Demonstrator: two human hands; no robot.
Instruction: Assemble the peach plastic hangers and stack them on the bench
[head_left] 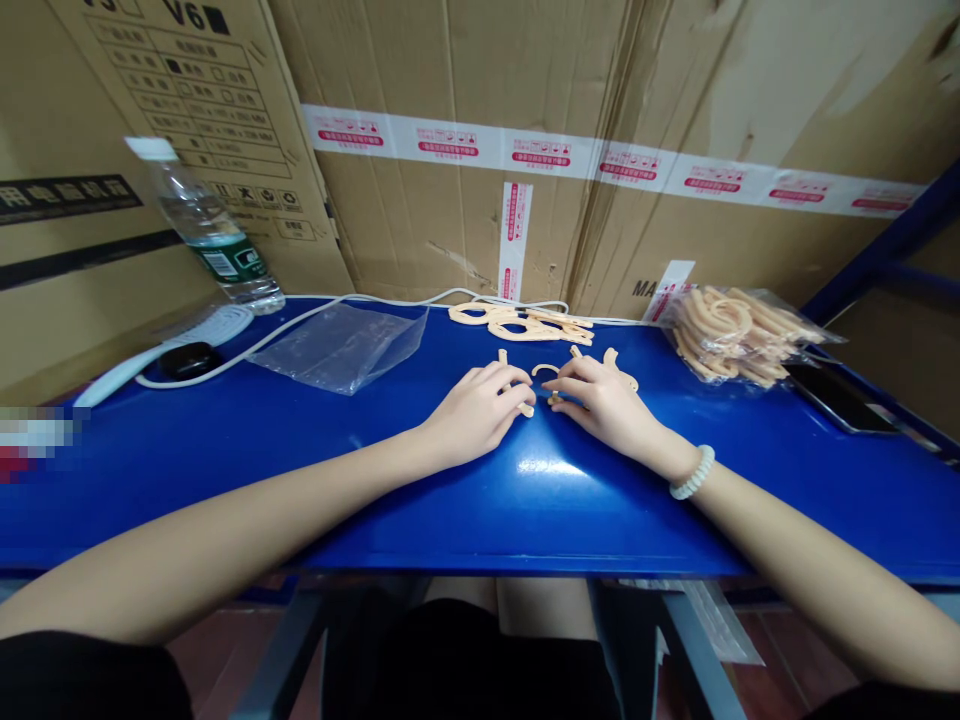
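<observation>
My left hand (480, 412) rests low over the blue table, its fingers curled round a pale beige strip (503, 356) whose ends stick out above and below them. Facing it, my right hand (611, 405) has its thumb and fingers closed on a small beige piece (555, 399), mostly hidden. Between the hands lies a thin curved beige piece (545, 370). Another wavy beige piece (611, 358) shows just behind my right hand. Farther back, several beige pieces with ring-like shapes (517, 329) lie in a group. Their material is unclear.
A clear bag of beige pieces (731, 335) sits at the right, beside a dark phone (840, 398). At left are a flat plastic bag (345, 345), a water bottle (217, 245), a black mouse-like object (190, 360) and a white cable (300, 318). Cardboard boxes (450, 220) stand behind.
</observation>
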